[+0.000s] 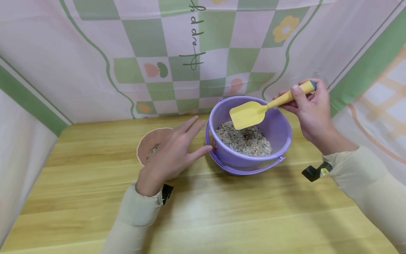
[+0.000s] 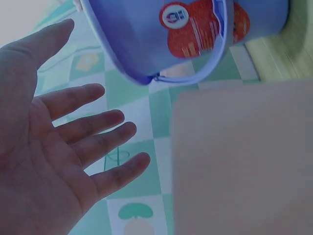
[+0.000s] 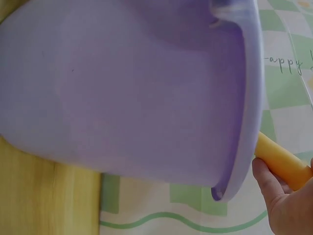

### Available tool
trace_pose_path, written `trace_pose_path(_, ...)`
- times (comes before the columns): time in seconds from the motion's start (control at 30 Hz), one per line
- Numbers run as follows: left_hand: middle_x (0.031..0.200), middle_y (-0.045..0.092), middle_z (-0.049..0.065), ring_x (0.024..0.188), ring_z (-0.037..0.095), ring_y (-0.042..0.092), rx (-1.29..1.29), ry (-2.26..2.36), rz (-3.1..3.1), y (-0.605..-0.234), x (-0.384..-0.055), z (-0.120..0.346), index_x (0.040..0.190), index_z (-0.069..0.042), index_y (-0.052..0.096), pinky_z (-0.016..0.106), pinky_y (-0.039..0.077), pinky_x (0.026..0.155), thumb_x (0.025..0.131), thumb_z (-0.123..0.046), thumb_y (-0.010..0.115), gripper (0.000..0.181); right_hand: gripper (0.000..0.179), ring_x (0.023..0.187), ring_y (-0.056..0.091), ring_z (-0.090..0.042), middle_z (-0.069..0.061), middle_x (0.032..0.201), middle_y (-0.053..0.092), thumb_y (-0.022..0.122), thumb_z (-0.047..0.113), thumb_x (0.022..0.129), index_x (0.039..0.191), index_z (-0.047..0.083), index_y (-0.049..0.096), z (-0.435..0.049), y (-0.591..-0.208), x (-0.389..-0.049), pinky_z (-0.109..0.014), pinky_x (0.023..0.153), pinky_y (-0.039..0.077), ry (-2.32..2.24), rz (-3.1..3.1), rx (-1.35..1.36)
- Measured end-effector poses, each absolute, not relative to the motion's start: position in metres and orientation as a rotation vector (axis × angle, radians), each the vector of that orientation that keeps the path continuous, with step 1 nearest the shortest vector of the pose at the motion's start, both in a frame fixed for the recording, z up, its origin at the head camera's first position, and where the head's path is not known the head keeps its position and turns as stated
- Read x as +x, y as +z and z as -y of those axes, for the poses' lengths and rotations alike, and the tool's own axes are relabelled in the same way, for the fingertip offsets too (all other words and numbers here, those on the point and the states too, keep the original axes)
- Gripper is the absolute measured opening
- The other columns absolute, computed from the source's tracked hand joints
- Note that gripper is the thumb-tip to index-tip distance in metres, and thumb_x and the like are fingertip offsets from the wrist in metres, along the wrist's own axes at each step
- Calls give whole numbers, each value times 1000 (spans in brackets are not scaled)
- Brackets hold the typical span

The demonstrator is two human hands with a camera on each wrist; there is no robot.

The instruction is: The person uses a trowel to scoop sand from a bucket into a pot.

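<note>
My right hand [image 1: 312,113] grips the handle of a yellow toy shovel [image 1: 248,114], whose blade hangs above the mouth of a purple bucket [image 1: 280,132]. Inside the bucket lies coarse, mixed-colour gravel [image 1: 258,146]. Over a pinkish container [image 1: 146,141], left of the bucket, is my left hand [image 1: 172,151], its fingers spread and holding nothing. It partly covers that container, where a little gravel [image 1: 153,151] shows. The left wrist view has the open palm [image 2: 49,161] apart from the bucket [image 2: 132,29] and the container's pale wall [image 2: 244,161].
Everything stands on a wood-grain table [image 1: 222,215]. A checked green and white cloth [image 1: 177,42] hangs directly behind the bucket. The bucket's purple handle [image 1: 250,172] hangs down at its front.
</note>
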State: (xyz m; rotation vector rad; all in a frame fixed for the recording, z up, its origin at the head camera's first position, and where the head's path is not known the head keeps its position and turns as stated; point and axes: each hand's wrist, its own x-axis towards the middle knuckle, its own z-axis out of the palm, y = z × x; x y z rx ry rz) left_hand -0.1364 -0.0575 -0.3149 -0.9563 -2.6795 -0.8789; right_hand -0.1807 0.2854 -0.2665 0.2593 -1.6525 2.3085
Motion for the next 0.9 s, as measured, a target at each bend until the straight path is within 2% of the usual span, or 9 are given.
trace_pose_path(0.13,157,36,14,138,32,44,-979,-861,2639,-315,-139,47,154,-25,38,47,41,109,97,-52,58,66,29,78,74,-29,-20,88,69,63,8,96,112,0,41,-288,-269,-180,-37,79,56,2259,1698,260)
trace_pose_path(0.37,160,31,12,142,30,37,-973,-788,2652,-315,-144,30,154,-17,40,47,33,114,99,-55,52,68,20,80,74,-25,-18,89,68,57,4,99,113,2,42,-290,-274,-180,-35,80,56,2101,1819,312)
trace_pose_path(0.57,166,13,8,150,26,19,-951,-788,2770,-315,-145,17,159,-16,27,46,21,120,92,-72,46,89,19,83,73,-23,-19,92,65,55,2,99,115,2,43,-293,-276,-181,-33,82,55,1942,1931,416)
trace_pose_path(0.7,167,5,8,152,20,8,-920,-732,2828,-316,-146,10,160,-11,21,45,17,121,88,-80,42,102,19,84,72,-20,-18,93,63,54,2,99,115,4,45,-294,-274,-180,-28,81,56,1844,2011,493)
trace_pose_path(0.77,167,3,7,152,18,5,-910,-707,2840,-317,-147,8,159,-9,21,45,16,121,86,-83,41,106,18,84,71,-18,-17,94,63,54,2,99,114,5,46,-293,-272,-180,-25,81,57,1752,2075,514)
trace_pose_path(0.9,168,1,5,152,16,4,-900,-680,2839,-319,-148,5,159,-10,22,48,18,121,80,-88,41,113,17,82,69,-11,-7,93,66,55,5,100,113,11,47,-291,-268,-181,-16,76,55,1346,2275,499)
